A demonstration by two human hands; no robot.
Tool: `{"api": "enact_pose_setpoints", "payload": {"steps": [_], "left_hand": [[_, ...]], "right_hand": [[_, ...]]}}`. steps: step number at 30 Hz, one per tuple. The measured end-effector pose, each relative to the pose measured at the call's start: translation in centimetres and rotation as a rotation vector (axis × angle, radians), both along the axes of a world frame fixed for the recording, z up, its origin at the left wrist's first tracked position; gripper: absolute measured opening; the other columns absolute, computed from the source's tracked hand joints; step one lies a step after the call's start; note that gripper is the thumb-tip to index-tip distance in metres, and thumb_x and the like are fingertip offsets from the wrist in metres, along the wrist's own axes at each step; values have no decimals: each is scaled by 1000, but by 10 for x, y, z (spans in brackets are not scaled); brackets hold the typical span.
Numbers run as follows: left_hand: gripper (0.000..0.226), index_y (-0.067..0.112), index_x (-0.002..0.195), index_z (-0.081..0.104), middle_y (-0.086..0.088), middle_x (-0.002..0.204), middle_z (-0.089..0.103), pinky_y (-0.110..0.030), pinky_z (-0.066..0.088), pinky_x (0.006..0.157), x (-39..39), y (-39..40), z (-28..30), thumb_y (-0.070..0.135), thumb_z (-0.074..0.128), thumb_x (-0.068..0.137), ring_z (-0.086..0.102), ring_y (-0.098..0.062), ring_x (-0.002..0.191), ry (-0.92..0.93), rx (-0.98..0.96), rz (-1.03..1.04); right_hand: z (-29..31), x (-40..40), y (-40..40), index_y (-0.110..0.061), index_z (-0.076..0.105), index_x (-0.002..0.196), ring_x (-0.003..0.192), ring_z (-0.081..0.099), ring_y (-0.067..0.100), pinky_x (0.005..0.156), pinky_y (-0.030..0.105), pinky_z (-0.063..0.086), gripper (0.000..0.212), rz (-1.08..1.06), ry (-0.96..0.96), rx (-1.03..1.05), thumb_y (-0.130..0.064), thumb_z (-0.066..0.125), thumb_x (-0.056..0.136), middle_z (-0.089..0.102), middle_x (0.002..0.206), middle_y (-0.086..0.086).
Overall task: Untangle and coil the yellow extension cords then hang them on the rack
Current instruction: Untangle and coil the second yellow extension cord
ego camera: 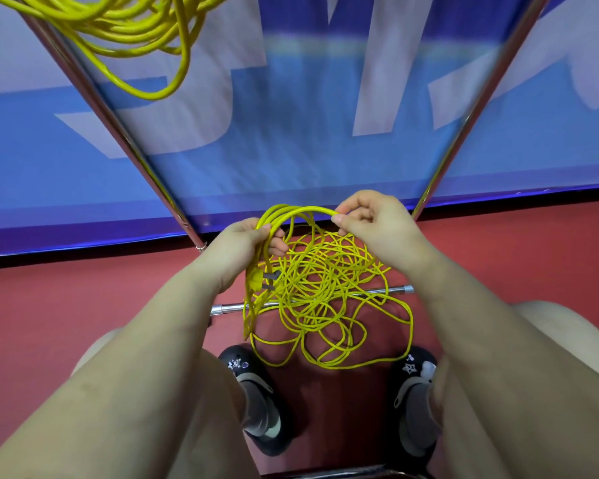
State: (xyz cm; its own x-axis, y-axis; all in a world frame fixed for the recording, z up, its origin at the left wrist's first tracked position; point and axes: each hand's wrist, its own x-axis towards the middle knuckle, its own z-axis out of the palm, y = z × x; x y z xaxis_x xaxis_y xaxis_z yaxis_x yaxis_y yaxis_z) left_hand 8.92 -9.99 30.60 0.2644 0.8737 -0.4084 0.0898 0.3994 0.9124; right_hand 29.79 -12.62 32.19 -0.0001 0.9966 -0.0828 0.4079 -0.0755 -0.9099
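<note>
A tangled yellow extension cord [325, 295] lies in a loose heap on the red floor between my feet. My left hand [246, 247] grips a bundle of several gathered loops, and the yellow plug [256, 280] with metal prongs hangs just below it. My right hand [370, 219] pinches the top of the same arc of strands near its right end. A second yellow cord [128, 25] hangs coiled at the top left, draped over the metal rack [94, 95].
The rack's two slanted chrome legs [481, 98] frame a blue and white banner [291, 133] behind. A chrome base bar [391, 291] lies on the floor under the heap. My black shoes [253, 392] stand on either side of the cord.
</note>
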Motion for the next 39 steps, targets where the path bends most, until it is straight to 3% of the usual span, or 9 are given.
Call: {"api": "enact_pose_setpoints", "payload": {"steps": [4, 7, 13, 16, 23, 27, 30, 35, 39], "left_hand": [[30, 4, 81, 53, -1, 54, 66, -15, 52, 58, 6, -3, 4, 7, 32, 102, 64, -7, 52, -30, -21, -21], [29, 6, 82, 54, 1, 55, 66, -16, 51, 50, 11, -6, 4, 9, 33, 102, 62, -5, 51, -6, -45, -61], [27, 11, 85, 57, 6, 60, 66, -20, 48, 64, 17, -10, 1, 11, 35, 101, 58, -5, 54, 60, 10, -159], [25, 13, 87, 58, 8, 58, 63, -29, 47, 59, 19, -14, 2, 14, 38, 101, 52, -7, 55, 104, 16, -207], [28, 16, 79, 52, 3, 64, 54, -25, 37, 56, 20, -20, 1, 12, 37, 102, 45, -8, 53, 192, 143, -250], [26, 16, 80, 50, 4, 61, 42, -23, 33, 52, 23, -22, 6, 15, 36, 102, 37, -4, 46, 165, 173, -132], [26, 15, 81, 51, 9, 56, 42, -22, 30, 52, 21, -24, 15, 15, 36, 102, 35, -3, 45, 98, 171, -3], [26, 14, 81, 47, 12, 49, 41, -21, 31, 50, 6, -23, 55, 13, 32, 103, 32, -3, 40, -30, 195, 133], [27, 15, 80, 46, 10, 47, 41, -17, 32, 45, 4, -21, 98, 14, 32, 103, 32, -3, 38, -80, 221, 151]], "right_hand": [[-1, -5, 0, -27, 58, 73, 54, 53, 3, 58, 26, 42, 16, 29, -130, 19, -20, 68, 83, 66, 70, 1], [-2, -8, 0, -28, 59, 73, 63, 58, 12, 67, 30, 47, 14, 35, -161, 36, -24, 69, 81, 67, 69, -3], [-4, -19, -2, -25, 65, 81, 75, 61, 15, 74, 38, 50, 6, 43, -281, 75, -29, 69, 81, 63, 72, -7], [-1, -19, -2, -24, 66, 82, 77, 61, 16, 74, 36, 50, 7, 15, -308, 76, -30, 69, 81, 63, 74, -7], [-1, -17, -1, -25, 66, 83, 78, 62, 14, 75, 33, 51, 8, -3, -313, 67, -32, 69, 81, 64, 72, -8], [-7, -18, -1, -25, 63, 83, 82, 63, 16, 77, 37, 50, 16, -42, -280, 99, -41, 65, 83, 69, 79, -3], [-9, -17, -4, -21, 59, 85, 77, 57, 18, 69, 32, 44, 29, 43, -412, 47, -49, 54, 88, 66, 79, -3], [-23, 2, -13, -23, 45, 72, 72, 50, 22, 61, 30, 33, 25, 173, -504, -105, -35, 50, 94, 51, 64, -5], [-6, 11, -17, -24, 49, 85, 72, 52, 18, 67, 31, 39, 9, 183, -460, -73, -27, 53, 93, 50, 65, -10]]}}
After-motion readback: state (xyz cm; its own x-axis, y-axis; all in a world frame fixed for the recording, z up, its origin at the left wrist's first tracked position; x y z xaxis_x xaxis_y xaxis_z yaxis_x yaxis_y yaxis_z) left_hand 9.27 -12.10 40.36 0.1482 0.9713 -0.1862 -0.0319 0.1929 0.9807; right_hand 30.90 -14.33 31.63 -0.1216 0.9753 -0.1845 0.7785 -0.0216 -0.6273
